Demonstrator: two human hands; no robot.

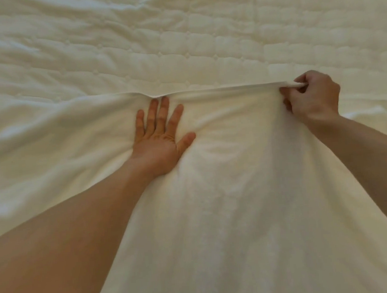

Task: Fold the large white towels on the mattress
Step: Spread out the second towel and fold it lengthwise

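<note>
A large white towel (225, 190) lies spread across the lower half of the frame on a quilted mattress (180, 44), its far edge running across the middle. The left hand (162, 137), at centre, presses flat on the towel with fingers straight and spread, just below that edge. The right hand (312, 96), at centre right, pinches the towel's far edge in curled fingers, pulling it taut.
</note>
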